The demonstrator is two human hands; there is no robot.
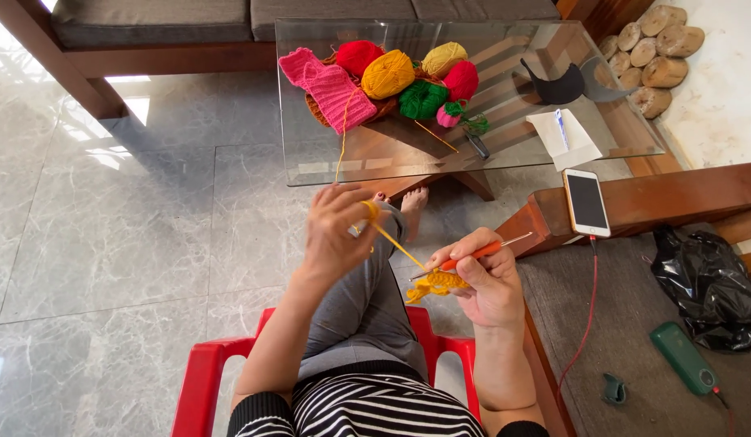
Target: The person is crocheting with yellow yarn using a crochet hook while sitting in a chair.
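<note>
Head view, crochet work held above the lap.

Item 1: right hand [490,279], closed on the crochet hook [482,251] by its orange handle, with the metal tip pointing to the right. The same fingers pinch the small yellow crochet piece [436,283], which hangs just under the hook.

Item 2: left hand [333,231], raised and curled, with the yellow yarn [395,243] wrapped over 1 finger. The strand runs taut down to the piece, and a second length climbs far to the yellow ball [387,74] on the glass table [472,154].

Handling note: you should keep that strand evenly tight between your 2 hands and keep the piece pinched close under the hook, so each loop sits firm.

Item 3: on the table, a pink knitted piece [327,85] at far left; red, yellow, pale yellow, pink and green balls beside it; folded paper with a pen [571,137] to the right.

Item 4: a phone [586,202] on the wooden ledge at right, its red cable [590,307] trailing near your right elbow. A green device [684,358] and a black bag [707,283] lie beyond.

Obstruction note: the feed strand crosses the table edge and could snag there, I judge.

Item 5: red chair [201,380] beneath you.
</note>
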